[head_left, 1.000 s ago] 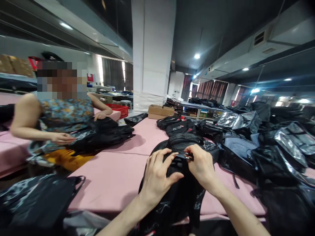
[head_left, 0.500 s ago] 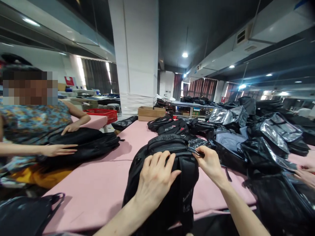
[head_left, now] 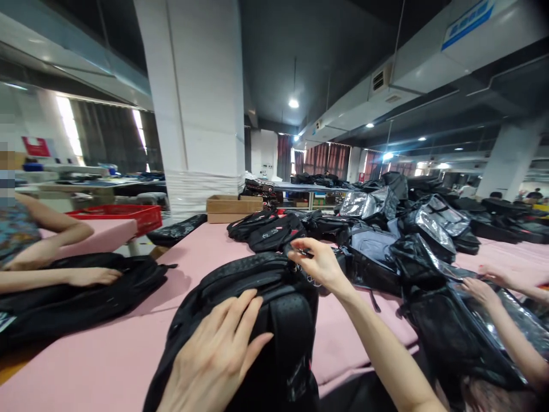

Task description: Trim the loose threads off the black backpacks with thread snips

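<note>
The left hand (head_left: 214, 355) lies across a black backpack (head_left: 268, 372) at the near middle of the pink surface (head_left: 111, 355), its grip loose and its fingers extended. The right hand (head_left: 317, 263) bends its fingers at the backpack's far right edge, though I cannot tell whether its grip holds anything. Beyond, bags (head_left: 373, 249) crowd the right and a cardboard box (head_left: 234, 210) sits by a white pillar (head_left: 203, 114).

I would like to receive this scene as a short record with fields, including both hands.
left hand: spread on backpack
right hand: curled at backpack's top edge; what it grips is unclear
surface: pink table
beyond: carton, red crate, pillar
right side: more bags, some showing silver
far left: another person's hand on black bag
</note>
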